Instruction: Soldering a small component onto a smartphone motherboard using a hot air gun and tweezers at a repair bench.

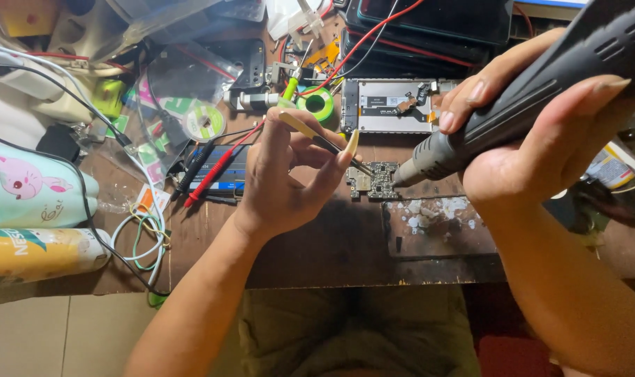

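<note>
Left hand (pixel 282 181): centre of the frame, fingers pinched around slim tweezers (pixel 324 143) whose tips come down at the left edge of a small circuit board (pixel 375 179).
Right hand (pixel 541 132): upper right, fingers clenched around a dark grey hot-air handpiece (pixel 534 98), nozzle tip held just at the board's right edge.
Circuit board: flat on the wooden desk (pixel 317 244), centre frame, just below an opened phone chassis (pixel 391 105) (its back removed).
Progress: judging by tool positions, work on the board is under way; no part appears lifted clear yet, and the phone remains unassembled.
Surroundings: red and black probe leads (pixel 206 171) at centre left, solder reels (pixel 317 105) above, bottles (pixel 31 223) at far left.
</note>
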